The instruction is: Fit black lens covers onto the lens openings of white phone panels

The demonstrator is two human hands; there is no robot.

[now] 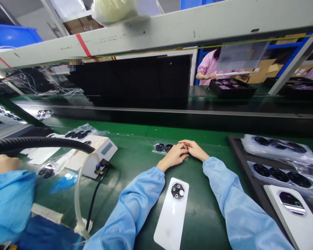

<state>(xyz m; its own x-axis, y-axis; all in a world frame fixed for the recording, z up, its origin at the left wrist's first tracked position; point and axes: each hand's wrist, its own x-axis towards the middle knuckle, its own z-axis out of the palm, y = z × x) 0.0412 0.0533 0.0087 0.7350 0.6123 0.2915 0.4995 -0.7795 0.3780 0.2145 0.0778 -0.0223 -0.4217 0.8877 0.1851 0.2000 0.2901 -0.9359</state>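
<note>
A clear film strip point(154, 150) with round black lens discs point(160, 147) lies on the green bench. My left hand point(176, 155) covers its right end, fingers bent and pressed onto it. My right hand point(194, 148) meets the left there; its fingers are closed together, and whatever lies between the fingertips is hidden. Below my hands, between the forearms, a white phone back panel point(170, 215) rests flat, its round black camera module point(177, 191) at the upper end. Both my arms wear light blue sleeves.
At right, a dark tray point(240, 158) holds bagged disc strips point(281, 174) and white phone panels point(297, 215). Left are a white box device point(104, 152), a black hose point(41, 143) and a co-worker's blue sleeve point(10, 205). A metal beam point(159, 33) crosses above; a person in pink point(207, 66) works behind.
</note>
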